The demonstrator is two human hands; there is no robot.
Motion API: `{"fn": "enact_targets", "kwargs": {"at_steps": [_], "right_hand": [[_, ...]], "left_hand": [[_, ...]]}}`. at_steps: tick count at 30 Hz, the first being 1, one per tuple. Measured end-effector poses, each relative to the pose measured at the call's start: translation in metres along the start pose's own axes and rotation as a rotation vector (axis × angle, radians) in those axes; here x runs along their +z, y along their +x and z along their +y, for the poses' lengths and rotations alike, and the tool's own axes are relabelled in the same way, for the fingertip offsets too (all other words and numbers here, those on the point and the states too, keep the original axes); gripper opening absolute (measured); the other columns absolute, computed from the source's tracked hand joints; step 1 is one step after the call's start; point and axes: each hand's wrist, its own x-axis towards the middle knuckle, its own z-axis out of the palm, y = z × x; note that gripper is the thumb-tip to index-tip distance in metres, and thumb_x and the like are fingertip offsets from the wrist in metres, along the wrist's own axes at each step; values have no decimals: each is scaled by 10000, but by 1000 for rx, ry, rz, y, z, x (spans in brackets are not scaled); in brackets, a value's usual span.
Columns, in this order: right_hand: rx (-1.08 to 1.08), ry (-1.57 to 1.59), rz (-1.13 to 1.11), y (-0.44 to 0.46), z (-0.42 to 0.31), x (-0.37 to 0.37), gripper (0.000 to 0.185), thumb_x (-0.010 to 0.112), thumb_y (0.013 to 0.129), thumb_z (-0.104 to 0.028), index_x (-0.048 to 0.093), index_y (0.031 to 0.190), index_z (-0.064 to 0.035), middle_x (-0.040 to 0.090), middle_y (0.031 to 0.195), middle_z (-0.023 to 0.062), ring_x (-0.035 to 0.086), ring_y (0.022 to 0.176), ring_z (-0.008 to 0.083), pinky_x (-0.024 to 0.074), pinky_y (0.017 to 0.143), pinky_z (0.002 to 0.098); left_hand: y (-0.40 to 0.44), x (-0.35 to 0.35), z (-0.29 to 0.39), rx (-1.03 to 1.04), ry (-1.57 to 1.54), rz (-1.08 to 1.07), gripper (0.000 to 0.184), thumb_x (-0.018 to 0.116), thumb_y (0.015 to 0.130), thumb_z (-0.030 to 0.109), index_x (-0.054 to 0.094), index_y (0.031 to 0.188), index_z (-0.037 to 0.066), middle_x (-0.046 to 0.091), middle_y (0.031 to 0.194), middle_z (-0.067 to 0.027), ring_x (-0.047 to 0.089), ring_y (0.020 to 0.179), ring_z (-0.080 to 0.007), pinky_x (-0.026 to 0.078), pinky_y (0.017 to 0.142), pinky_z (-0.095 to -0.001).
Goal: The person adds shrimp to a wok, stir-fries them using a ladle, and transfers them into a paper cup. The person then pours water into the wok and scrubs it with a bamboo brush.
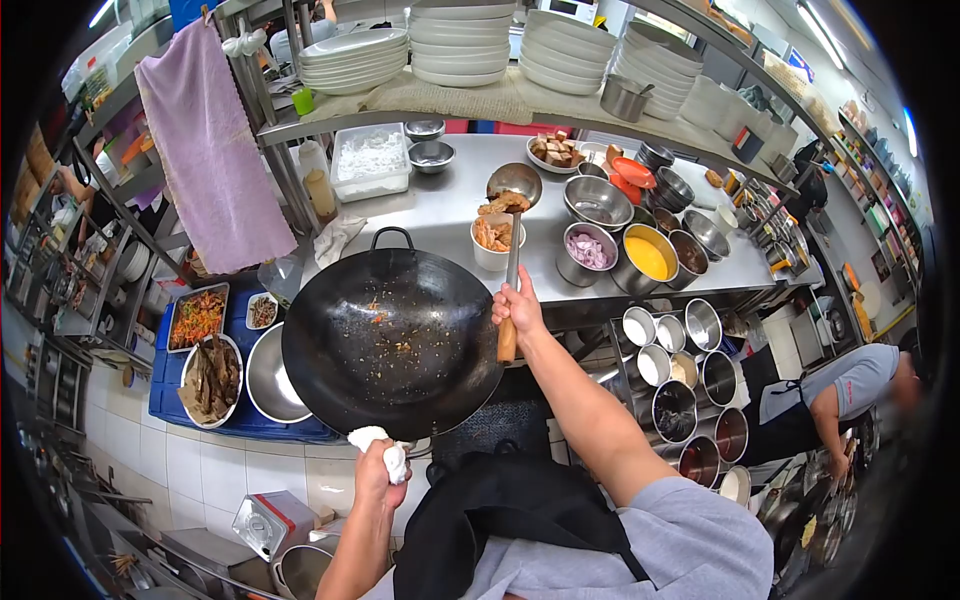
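My right hand [518,305] is closed around the wooden handle of a ladle [515,184]. The ladle's bowl rests over a white tub [492,243] of orange-brown food pieces, and some of that food sits at its edge. A folded white cloth [369,437] is gripped in my left hand [381,476], pressed at the near rim of a large black wok [440,370]. Whether a wok handle lies inside the cloth is hidden. Oily bits of food dot the wok's inside, and its far loop handle points toward the steel counter [455,195].
Steel pots of chopped onion [587,250] and yellow liquid [648,256] stand right of the tub. Stacked plates [460,45] fill the shelf above. Left are a metal bowl [272,375] and food trays [198,316]. Another person [840,385] works at far right.
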Motion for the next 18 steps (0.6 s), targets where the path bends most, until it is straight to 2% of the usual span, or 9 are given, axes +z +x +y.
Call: {"fn": "enact_targets", "kwargs": {"at_steps": [8, 9, 11, 18], "right_hand": [[-1, -303, 32, -43, 13, -30, 732, 464, 965, -71, 54, 1506, -345, 431, 684, 22, 408, 467, 107, 419, 456, 303], [9, -369, 37, -49, 12, -37, 731, 464, 965, -69, 57, 1508, -341, 426, 679, 20, 405, 463, 107, 417, 450, 299], [41, -362, 5, -57, 4, -56, 740, 471, 960, -49, 81, 1510, -354, 424, 662, 18, 404, 447, 110, 406, 413, 292], [203, -730, -47, -80, -63, -95, 767, 495, 927, -16, 143, 1509, -371, 404, 636, -3, 382, 441, 93, 379, 400, 273]], "left_hand": [[2, -4, -3, 12, 20, -25, 139, 549, 813, 167, 502, 927, 104, 576, 678, -105, 494, 483, -178, 355, 392, -274], [2, -4, -1, 15, 13, -14, 127, 538, 820, 136, 483, 931, 109, 556, 661, -83, 497, 467, -172, 365, 377, -282], [2, -2, 3, 19, 8, -1, 125, 526, 828, 105, 463, 936, 113, 537, 643, -61, 500, 451, -165, 375, 361, -291], [12, -3, 8, 40, -2, 23, 139, 528, 831, 103, 457, 951, 110, 538, 645, -66, 500, 450, -166, 374, 355, -291]]}}
